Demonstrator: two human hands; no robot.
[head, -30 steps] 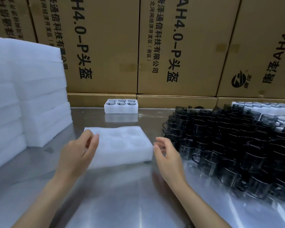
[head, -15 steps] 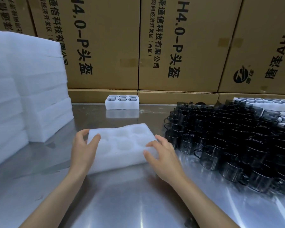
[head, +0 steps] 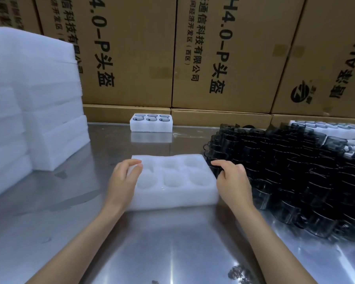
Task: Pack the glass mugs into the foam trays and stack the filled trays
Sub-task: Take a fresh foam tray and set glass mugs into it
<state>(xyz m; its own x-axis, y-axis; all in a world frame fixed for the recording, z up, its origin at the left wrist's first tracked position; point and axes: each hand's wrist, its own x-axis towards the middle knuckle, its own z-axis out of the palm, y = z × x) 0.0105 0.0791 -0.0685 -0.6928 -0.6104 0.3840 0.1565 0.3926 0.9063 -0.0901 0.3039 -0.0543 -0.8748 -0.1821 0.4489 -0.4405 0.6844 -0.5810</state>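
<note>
both hands (head: 122,182) (head: 233,181) flank foam tray (head: 172,198) | fingers curled (tray empty)

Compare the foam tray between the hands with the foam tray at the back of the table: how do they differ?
The near tray has six empty pockets; the far tray holds a dark glass mug in each of its six. The near tray lies between the left hand and right hand, with the left hand at its edge; nothing touches the far tray, which sits by the cardboard boxes. Both are white, six-pocket, flat on the steel table.
</note>
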